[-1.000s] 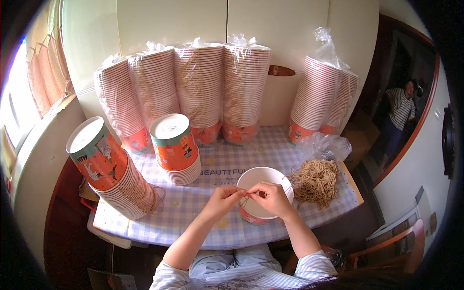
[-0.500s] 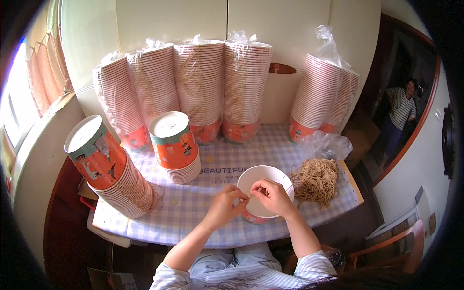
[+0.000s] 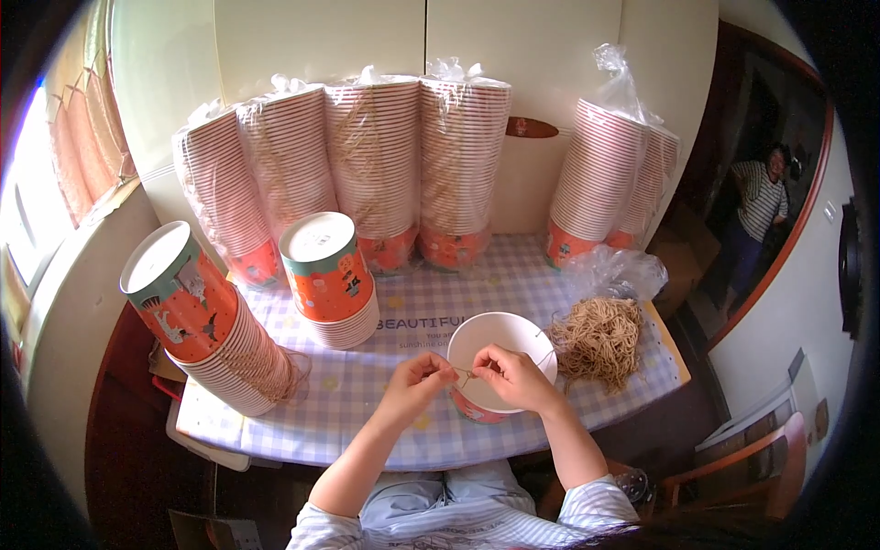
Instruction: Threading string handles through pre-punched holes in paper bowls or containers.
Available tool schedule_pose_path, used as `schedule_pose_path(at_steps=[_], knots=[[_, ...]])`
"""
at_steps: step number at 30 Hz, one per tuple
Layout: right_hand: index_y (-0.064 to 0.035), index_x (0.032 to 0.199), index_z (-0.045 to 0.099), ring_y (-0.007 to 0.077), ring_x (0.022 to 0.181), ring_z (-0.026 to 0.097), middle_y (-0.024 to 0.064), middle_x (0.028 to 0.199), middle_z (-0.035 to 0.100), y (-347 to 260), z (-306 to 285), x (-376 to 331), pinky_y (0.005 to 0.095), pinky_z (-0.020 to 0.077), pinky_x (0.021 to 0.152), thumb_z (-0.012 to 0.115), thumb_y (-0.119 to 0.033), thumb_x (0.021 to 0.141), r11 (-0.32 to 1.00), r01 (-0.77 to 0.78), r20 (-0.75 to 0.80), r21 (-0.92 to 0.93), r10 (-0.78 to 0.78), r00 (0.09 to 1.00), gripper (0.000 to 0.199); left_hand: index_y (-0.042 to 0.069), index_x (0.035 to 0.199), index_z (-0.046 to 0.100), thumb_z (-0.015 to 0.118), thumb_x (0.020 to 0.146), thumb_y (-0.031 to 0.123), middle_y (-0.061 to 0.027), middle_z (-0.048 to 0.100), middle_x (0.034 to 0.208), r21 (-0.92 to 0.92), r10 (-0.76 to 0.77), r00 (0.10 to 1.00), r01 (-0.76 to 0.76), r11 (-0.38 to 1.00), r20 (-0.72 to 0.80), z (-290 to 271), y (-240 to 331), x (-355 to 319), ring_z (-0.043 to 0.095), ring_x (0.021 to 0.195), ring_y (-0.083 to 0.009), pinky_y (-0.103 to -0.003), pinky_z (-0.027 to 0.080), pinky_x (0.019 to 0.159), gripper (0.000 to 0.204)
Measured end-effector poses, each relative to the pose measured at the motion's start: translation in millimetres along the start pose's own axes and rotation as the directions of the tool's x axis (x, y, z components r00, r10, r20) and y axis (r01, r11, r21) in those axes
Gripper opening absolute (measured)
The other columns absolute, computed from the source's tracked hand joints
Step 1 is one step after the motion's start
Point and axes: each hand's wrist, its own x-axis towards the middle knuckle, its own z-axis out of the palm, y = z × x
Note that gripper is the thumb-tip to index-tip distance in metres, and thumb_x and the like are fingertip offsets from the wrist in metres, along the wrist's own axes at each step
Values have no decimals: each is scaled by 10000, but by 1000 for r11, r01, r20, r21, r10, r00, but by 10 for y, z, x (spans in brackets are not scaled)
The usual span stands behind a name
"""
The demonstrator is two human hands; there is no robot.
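L hand ~11 o'clock, R hand ~1 o'clock, thumb+fingertips ea. pinching thin cord | step: prob. knotting cord, w/ paper bucket upright ~1 o'clock | next: calls for firm pinch, even pull | cord pile ~3 o'clock of bucket | bagged stacks beyond, 11–1 o'clock

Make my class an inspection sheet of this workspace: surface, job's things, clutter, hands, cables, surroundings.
Surface: table with a checked tablecloth.
Job's things: tan cord at the left rim of an upright paper bucket; cord heap to the bucket's right.
Clutter: crumpled clear bag behind the heap; two upside-down bucket stacks at left; bagged bucket stacks along the back.
Hands: left hand and right hand both pinch the cord.
Cables: nothing seen.
Surroundings: peach curtain, left; person in striped top, right.
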Motion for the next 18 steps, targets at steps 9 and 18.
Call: schedule_pose_path(at_steps=[9, 18], knots=[[-4, 817, 522, 130, 696, 571, 64, 745, 593, -33, -10, 20, 255, 447, 626, 553, -36, 799, 1000, -3, 6, -25, 3, 1000, 48, 62, 796, 554, 572, 784, 81, 23, 581, 742, -167, -125, 978, 96, 981, -170, -141, -156, -56, 416, 579, -15, -162, 317, 505, 28], [-13, 839, 505, 159, 699, 571, 77, 746, 586, 25, -6, 56, 274, 442, 629, 545, -71, 816, 994, 3, -22, 111, 0, 1000, 74, 61, 799, 611, 640, 687, 61, -74, 606, 724, 746, 458, 883, -240, 621, -97, 194, 24, -123, 558, 618, -193, -285, 425, 506, 115]])
